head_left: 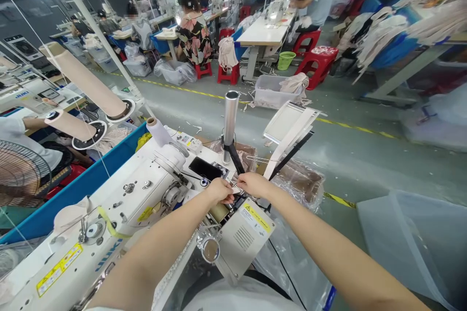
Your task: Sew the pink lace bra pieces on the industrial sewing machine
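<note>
While left hand [220,191] and right hand [253,184] pinch a small white piece [237,189], possible faults: twisting, from uneven pull; black smartphone [205,168] knocked, from sideways drift.

The white tabletop [210,152] holds a big white sewing machine [109,194]. A black phone [205,169] lies flat on it, and a small white box [190,142] sits close by. The floor [343,155] is gray and a bit shiny. Yellow and black tape [339,199] runs across it, with little scraps [199,129] here and there. A see-through bin [268,95] with pale strips, a green basket [285,62] and red stools [316,67] stand on the floor.
</note>
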Demonstrator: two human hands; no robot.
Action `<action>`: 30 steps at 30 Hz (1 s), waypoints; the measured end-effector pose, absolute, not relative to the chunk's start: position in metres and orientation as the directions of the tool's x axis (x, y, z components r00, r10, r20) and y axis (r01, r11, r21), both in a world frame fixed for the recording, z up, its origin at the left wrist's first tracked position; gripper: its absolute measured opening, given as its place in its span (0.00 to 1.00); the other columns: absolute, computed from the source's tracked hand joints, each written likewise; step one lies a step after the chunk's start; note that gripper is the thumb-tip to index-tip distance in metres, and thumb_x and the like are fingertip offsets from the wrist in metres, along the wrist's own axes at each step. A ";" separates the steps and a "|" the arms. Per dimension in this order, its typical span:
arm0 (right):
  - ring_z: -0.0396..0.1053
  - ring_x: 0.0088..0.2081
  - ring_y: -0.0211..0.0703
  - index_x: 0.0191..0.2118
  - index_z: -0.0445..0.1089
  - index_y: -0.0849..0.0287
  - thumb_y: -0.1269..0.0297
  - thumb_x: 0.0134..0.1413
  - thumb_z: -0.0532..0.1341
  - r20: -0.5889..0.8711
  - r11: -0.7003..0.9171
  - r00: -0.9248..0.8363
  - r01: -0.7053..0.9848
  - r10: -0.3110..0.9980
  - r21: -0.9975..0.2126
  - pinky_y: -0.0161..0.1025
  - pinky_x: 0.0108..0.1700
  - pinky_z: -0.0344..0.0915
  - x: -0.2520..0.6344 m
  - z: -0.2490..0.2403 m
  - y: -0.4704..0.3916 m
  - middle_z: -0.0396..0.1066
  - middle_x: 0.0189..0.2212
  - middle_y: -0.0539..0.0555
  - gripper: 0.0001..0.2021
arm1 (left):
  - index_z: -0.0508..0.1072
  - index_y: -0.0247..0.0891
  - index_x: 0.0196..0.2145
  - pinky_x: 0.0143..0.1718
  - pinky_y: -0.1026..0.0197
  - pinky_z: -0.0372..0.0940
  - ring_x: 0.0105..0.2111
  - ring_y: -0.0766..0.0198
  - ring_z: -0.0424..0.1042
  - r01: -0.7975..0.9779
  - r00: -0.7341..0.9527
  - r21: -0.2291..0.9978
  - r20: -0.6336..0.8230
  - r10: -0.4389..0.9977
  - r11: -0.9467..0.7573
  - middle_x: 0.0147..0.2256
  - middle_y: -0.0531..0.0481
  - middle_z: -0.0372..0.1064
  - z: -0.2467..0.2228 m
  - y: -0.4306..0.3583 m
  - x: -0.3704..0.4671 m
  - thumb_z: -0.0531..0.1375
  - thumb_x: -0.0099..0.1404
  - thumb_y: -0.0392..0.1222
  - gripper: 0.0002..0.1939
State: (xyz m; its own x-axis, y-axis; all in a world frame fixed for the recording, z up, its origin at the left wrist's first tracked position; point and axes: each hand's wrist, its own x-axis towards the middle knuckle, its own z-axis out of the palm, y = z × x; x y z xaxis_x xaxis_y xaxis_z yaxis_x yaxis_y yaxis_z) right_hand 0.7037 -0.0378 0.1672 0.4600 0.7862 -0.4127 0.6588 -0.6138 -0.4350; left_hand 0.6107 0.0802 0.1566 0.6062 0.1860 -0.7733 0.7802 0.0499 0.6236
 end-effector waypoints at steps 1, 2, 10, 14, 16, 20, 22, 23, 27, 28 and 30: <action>0.69 0.43 0.44 0.41 0.69 0.61 0.60 0.60 0.57 -0.371 -0.600 0.473 0.665 0.799 -0.445 0.49 0.47 0.66 0.701 0.170 -0.040 0.70 0.42 0.54 0.10 | 0.69 0.31 0.36 0.26 0.65 0.65 0.25 0.70 0.67 0.760 0.636 0.650 -0.744 0.206 0.001 0.30 0.53 0.67 0.163 0.084 0.606 0.57 0.66 0.40 0.08; 0.67 0.47 0.46 0.43 0.68 0.61 0.61 0.60 0.56 -0.323 -0.575 0.476 0.675 0.818 -0.463 0.51 0.50 0.63 0.698 0.174 -0.041 0.69 0.45 0.56 0.10 | 0.69 0.31 0.33 0.24 0.66 0.63 0.22 0.72 0.64 0.731 0.673 0.680 -0.707 0.218 -0.054 0.26 0.55 0.66 0.171 0.088 0.600 0.58 0.65 0.38 0.06; 0.68 0.32 0.38 0.30 0.68 0.62 0.62 0.59 0.57 -0.169 -0.310 0.275 0.628 0.947 -0.714 0.41 0.38 0.66 0.673 0.182 -0.043 0.69 0.28 0.48 0.10 | 0.71 0.34 0.30 0.30 0.67 0.62 0.27 0.68 0.67 0.458 0.888 0.850 -0.427 0.169 -0.260 0.24 0.55 0.66 0.215 0.119 0.561 0.55 0.61 0.36 0.06; 0.67 0.29 0.37 0.28 0.67 0.62 0.59 0.62 0.53 -0.140 -0.327 0.355 0.549 0.924 -0.769 0.38 0.35 0.64 0.680 0.180 -0.048 0.67 0.25 0.48 0.15 | 0.72 0.33 0.38 0.41 0.64 0.65 0.39 0.65 0.71 0.398 0.910 0.871 -0.414 0.006 -0.287 0.36 0.47 0.73 0.193 0.107 0.564 0.48 0.63 0.32 0.13; 0.67 0.32 0.38 0.30 0.67 0.61 0.57 0.62 0.53 -0.112 -0.315 0.375 0.540 0.920 -0.781 0.40 0.37 0.64 0.683 0.183 -0.051 0.68 0.28 0.49 0.15 | 0.74 0.34 0.35 0.46 0.64 0.63 0.41 0.65 0.71 0.359 0.906 0.876 -0.410 -0.107 -0.322 0.38 0.48 0.74 0.181 0.102 0.565 0.49 0.60 0.28 0.14; 0.66 0.33 0.38 0.27 0.66 0.61 0.60 0.62 0.53 -0.085 -0.296 0.376 0.548 0.923 -0.783 0.41 0.39 0.63 0.683 0.191 -0.053 0.66 0.28 0.49 0.14 | 0.75 0.34 0.29 0.42 0.65 0.65 0.33 0.66 0.72 0.303 0.875 0.863 -0.420 -0.240 -0.404 0.29 0.51 0.74 0.170 0.107 0.559 0.50 0.56 0.24 0.15; 0.66 0.32 0.37 0.27 0.66 0.61 0.61 0.61 0.54 -0.090 -0.300 0.375 0.549 0.923 -0.780 0.40 0.39 0.63 0.681 0.191 -0.051 0.66 0.28 0.48 0.14 | 0.75 0.34 0.26 0.39 0.64 0.66 0.29 0.65 0.72 0.274 0.868 0.851 -0.419 -0.265 -0.448 0.25 0.51 0.72 0.170 0.111 0.554 0.51 0.54 0.24 0.14; 0.66 0.32 0.37 0.26 0.66 0.61 0.62 0.61 0.54 -0.095 -0.304 0.376 0.550 0.922 -0.778 0.40 0.38 0.63 0.680 0.190 -0.050 0.66 0.27 0.48 0.13 | 0.75 0.33 0.28 0.40 0.62 0.66 0.30 0.64 0.72 0.254 0.877 0.846 -0.406 -0.257 -0.469 0.26 0.50 0.73 0.170 0.111 0.553 0.51 0.54 0.24 0.14; 0.66 0.32 0.37 0.25 0.64 0.61 0.62 0.61 0.54 -0.116 -0.338 0.392 0.563 0.913 -0.754 0.40 0.38 0.64 0.676 0.188 -0.043 0.65 0.26 0.47 0.15 | 0.74 0.33 0.44 0.53 0.59 0.58 0.48 0.58 0.67 0.149 0.934 0.843 -0.293 -0.207 -0.517 0.45 0.43 0.71 0.172 0.098 0.556 0.52 0.56 0.26 0.20; 0.66 0.32 0.37 0.25 0.65 0.61 0.62 0.62 0.54 -0.123 -0.349 0.397 0.569 0.910 -0.744 0.40 0.38 0.64 0.676 0.189 -0.042 0.66 0.27 0.48 0.15 | 0.74 0.34 0.44 0.54 0.60 0.57 0.49 0.58 0.67 0.130 0.935 0.845 -0.278 -0.220 -0.518 0.46 0.43 0.71 0.172 0.093 0.557 0.52 0.56 0.26 0.20; 0.67 0.32 0.37 0.26 0.66 0.62 0.62 0.62 0.54 -0.141 -0.373 0.403 0.585 0.904 -0.720 0.40 0.38 0.65 0.676 0.192 -0.042 0.67 0.29 0.49 0.14 | 0.77 0.36 0.39 0.49 0.63 0.62 0.44 0.60 0.71 0.113 0.928 0.852 -0.274 -0.253 -0.511 0.41 0.46 0.74 0.171 0.086 0.558 0.52 0.56 0.26 0.18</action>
State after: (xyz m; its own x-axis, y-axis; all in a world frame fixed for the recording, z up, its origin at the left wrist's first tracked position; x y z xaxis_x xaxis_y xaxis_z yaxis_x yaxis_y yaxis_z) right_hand 0.6758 -0.0417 0.1922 0.4032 0.9042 -0.1412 0.5850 -0.3733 -0.7200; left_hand 0.5575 0.0860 0.1708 0.9277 -0.2532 -0.2743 0.1126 -0.5106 0.8524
